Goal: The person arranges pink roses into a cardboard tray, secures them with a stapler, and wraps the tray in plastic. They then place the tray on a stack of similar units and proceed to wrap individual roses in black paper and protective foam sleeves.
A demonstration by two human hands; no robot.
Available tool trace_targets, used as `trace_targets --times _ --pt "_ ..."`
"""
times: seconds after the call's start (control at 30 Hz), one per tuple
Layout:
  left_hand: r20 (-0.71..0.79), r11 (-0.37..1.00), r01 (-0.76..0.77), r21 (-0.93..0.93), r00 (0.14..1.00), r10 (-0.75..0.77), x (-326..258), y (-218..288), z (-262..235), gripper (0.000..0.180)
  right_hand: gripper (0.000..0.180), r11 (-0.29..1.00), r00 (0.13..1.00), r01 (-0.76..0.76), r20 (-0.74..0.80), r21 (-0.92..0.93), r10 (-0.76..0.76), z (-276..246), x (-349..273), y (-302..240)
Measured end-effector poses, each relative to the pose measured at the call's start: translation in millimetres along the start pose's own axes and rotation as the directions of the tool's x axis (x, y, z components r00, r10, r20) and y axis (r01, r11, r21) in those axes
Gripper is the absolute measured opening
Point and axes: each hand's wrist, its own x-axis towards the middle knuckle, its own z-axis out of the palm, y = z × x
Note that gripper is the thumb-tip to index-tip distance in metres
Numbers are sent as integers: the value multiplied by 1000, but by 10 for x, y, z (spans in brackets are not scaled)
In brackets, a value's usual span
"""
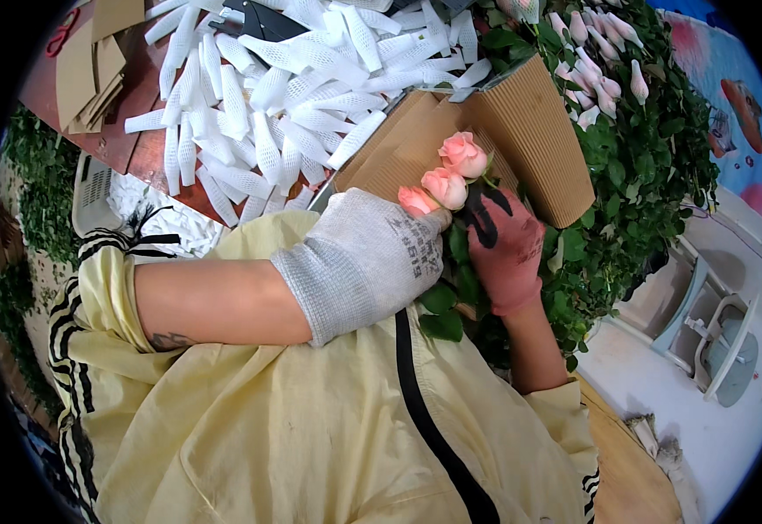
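Note:
Three pink roses point(445, 187) stand bunched together in front of me, their leafy green stems point(456, 243) hanging below the blooms. My left hand point(379, 249), in a pale grey knit glove, closes round the bunch from the left; most of its fingertips are hidden. On the other side my right hand point(505, 244) wears a reddish glove with black-coated fingers, which curl in against the stems just under the blooms. Behind the roses, a sheet of corrugated cardboard point(534, 140) lies folded open in a metal-edged holder.
White foam mesh sleeves point(267, 96) are heaped on the reddish table point(141, 144). Cardboard pieces point(88, 74) and red-handled scissors point(60, 35) lie far left. Sleeved roses point(591, 74) and dense foliage point(608, 188) fill the right, beside a white folded chair point(704, 323).

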Motion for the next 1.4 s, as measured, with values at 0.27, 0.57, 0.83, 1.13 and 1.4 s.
trace_targets --times 0.27,0.57,0.83,1.13,1.4 --pt "23 999 -44 -30 999 45 19 -28 -6 10 30 1000 1000 13 -1 -2 -13 98 -42 2" --pt "231 990 111 86 964 -128 277 -25 -64 52 34 998 999 -32 -36 -61 30 -149 27 -109" --pt "127 961 6 276 991 -43 269 50 -154 34 41 947 990 -107 -125 -304 72 114 -44 22" --pt "233 994 -2 108 972 -24 475 -16 -242 60 36 952 993 -52 88 -303 82 -583 131 -152" --pt "279 994 10 109 959 -40 491 1 -260 58 45 953 949 -298 125 48 290 -739 2174 701"
